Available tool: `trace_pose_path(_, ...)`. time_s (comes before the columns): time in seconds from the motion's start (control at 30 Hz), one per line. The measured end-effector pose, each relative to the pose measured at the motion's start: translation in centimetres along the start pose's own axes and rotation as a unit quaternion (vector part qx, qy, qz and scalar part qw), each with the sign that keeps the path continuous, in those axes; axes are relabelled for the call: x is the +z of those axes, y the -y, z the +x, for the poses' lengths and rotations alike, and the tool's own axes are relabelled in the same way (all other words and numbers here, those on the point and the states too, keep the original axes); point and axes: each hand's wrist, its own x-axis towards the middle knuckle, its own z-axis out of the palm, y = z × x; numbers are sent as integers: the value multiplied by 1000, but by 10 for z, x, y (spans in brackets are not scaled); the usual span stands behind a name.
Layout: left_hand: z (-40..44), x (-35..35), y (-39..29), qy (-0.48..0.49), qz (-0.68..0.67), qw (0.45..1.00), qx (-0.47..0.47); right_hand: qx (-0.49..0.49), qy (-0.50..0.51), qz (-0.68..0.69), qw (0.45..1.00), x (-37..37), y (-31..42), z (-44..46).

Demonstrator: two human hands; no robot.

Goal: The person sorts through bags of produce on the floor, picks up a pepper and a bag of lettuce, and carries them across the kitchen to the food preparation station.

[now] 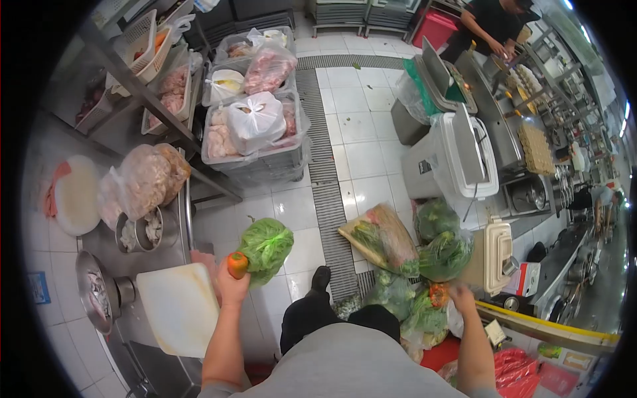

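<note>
My left hand (233, 285) is closed around an orange-red bell pepper (237, 265), held over the edge of the steel counter. A leafy green lettuce (267, 247) hangs just beyond that hand and appears gripped with the pepper; the fingers behind are hidden. Down on the right, my right hand (462, 298) reaches to a bag of orange-red peppers (438, 294) lying among bagged greens. Its fingers are blurred and partly hidden, so their grip is unclear. Close by lie bagged leafy greens (446, 257) and a long bag of vegetables (381, 240).
A white cutting board (178, 310) lies on the left counter, near a steel bowl of fish (97, 292) and bagged meat (149, 179). Stacked crates of meat (255, 156) stand ahead. Lidded bins (458, 159) line the right; a co-worker (494, 30) stands far right.
</note>
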Motion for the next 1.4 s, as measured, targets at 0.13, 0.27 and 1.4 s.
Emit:
trace_pose_path(0.13, 24, 19, -5, 8, -34, 999, -24, 134, 82, -120, 980, 39, -186, -155)
trace_pose_path(0.27, 58, 47, -37, 33, -45, 998, 7, 239, 180, -68, 952, 67, -163, -216)
trace_pose_path(1.4, 543, 195, -156, 59, 21, 992, 106, -187, 194, -54, 961, 94, 192, 429)
